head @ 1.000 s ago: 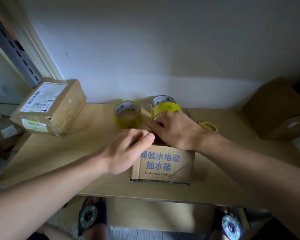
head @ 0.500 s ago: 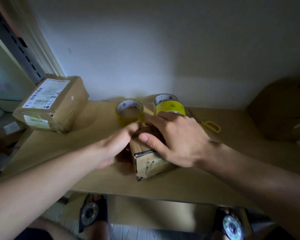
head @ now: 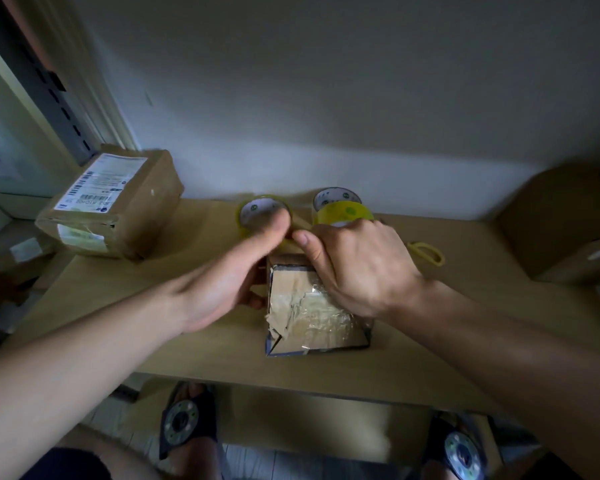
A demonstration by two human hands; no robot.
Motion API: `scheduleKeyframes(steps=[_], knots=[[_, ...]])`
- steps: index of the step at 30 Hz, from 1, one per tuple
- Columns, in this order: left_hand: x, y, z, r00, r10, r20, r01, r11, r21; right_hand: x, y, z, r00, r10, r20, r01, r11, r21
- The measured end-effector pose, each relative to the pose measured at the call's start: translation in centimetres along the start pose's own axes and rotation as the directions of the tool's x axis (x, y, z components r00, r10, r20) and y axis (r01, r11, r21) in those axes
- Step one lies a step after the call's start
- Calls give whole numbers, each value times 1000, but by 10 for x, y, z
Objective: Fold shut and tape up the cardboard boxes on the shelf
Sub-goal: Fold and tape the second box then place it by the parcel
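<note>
Head view is showing a small cardboard box sitting at the centre of the frame on a pale wooden shelf, close to the shelf's near edge. Its near face is showing old, wrinkled clear tape and a torn corner at the lower left. The left hand is cupping the box's left side, thumb reaching up over the top, fingers hidden behind, so the left grip is clamping the box. The right hand is curling over the top right, thumb pressing a flap beside the left thumb, so that grip is clamping too.

Judging from the creased card, the box is looking light and fairly soft, likely to dent under squeezing, and the old tape may be slippery; holding it by the side walls near the corners seems safest. Whether anything is inside cannot be told.

Behind the hands, at mid frame, two yellow tape rolls are standing, with yellow-handled scissors to the right. A sealed, labelled parcel is resting at the upper left
</note>
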State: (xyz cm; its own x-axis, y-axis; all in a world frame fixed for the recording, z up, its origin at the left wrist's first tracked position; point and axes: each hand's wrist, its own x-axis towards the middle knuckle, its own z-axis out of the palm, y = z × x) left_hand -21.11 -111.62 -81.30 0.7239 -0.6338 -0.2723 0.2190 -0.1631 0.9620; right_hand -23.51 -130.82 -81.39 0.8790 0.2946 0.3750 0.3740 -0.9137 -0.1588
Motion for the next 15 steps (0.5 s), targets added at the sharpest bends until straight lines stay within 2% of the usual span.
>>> scheduleKeyframes(steps=[2, 4, 9, 12, 15], knots=[[0, -2, 0, 998, 61, 21, -65, 976, 207, 0, -2, 1, 1000, 5, -9, -5, 1000, -13], [4, -11, 0, 994, 109, -31, -93, 944, 317, 0, -3, 4, 999, 7, -46, -9, 999, -42], [16, -35, 5, 961, 241, -135, -179, 916, 360, -3, -11, 11, 981, 73, -181, -96, 988, -120], [20, -44, 14, 926, 297, -233, -204, 913, 353, -2, -19, 15, 981, 126, -146, -142, 983, -112], [21, -44, 23, 923, 253, -290, -178, 949, 262, 2, -23, 18, 979, 172, -114, -185, 975, -120]])
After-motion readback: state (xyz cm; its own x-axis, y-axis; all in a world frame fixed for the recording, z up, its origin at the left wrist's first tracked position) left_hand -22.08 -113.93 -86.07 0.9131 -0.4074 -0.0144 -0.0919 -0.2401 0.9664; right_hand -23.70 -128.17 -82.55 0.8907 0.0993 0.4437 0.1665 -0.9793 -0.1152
